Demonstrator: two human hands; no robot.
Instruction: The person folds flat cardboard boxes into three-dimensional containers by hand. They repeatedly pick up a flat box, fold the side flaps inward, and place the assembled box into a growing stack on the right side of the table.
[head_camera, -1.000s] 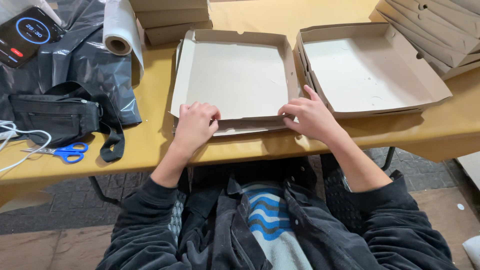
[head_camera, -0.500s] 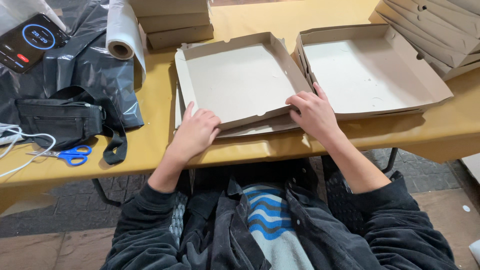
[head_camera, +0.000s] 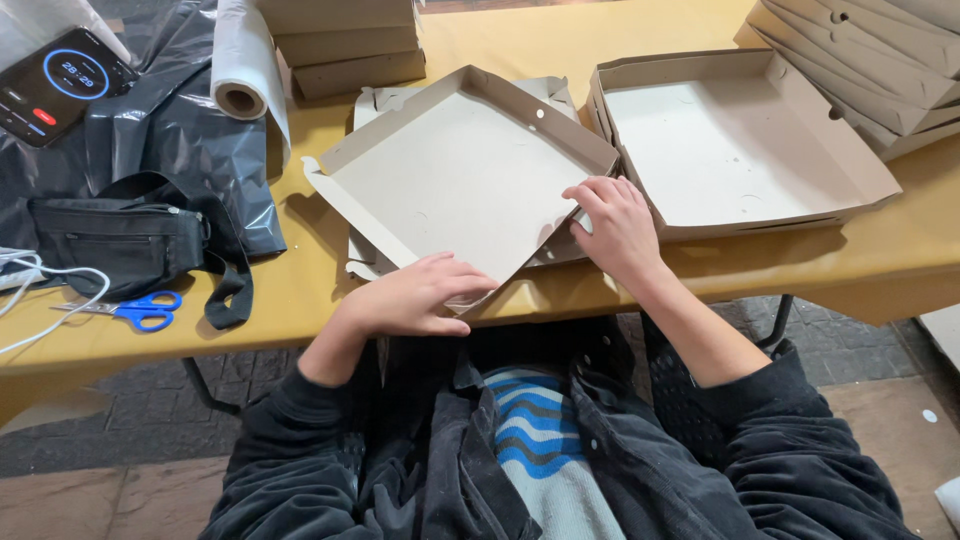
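The left hand (head_camera: 425, 295) pressed the near corner of the half-folded, tilted grey-brown cardboard box tray (head_camera: 470, 175) at table centre; the right hand (head_camera: 615, 225) pinched its 3 o'clock wall; judged step: forming walls; next, locking that corner tab.

Box stack (head_camera: 880, 60) cut by top-right edge; flat blanks (head_camera: 365, 250) mostly hidden under tilted box (head_camera: 470, 170).

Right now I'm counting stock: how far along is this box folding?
Done: one open folded box stands on the table. In hand: the left hand and right hand work a half-formed box. Left: flat blanks underneath it.
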